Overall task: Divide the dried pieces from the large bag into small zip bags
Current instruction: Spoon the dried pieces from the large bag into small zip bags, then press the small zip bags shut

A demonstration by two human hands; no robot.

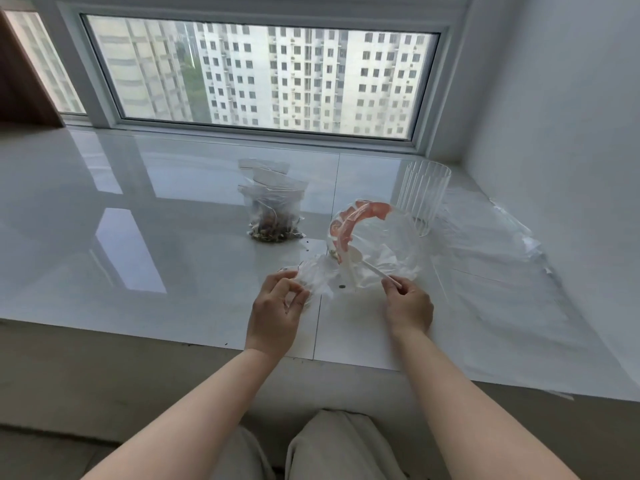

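Now sm zip bag [313,282] betw L fingertips [294,293].

The contents of the large bag [375,244] cannot be assessed: crumpled film and a pink printed band cover the interior, and only a small dark patch shows near its mouth. The head of the white spoon [372,268] lies behind the film, outline indistinct. The small zip bag [304,284] in the left hand [275,313] is blurred; its fill cannot be determined. The pieces in the filled bags [273,216] are too small to identify. Both forearms are cut off by the bottom edge.
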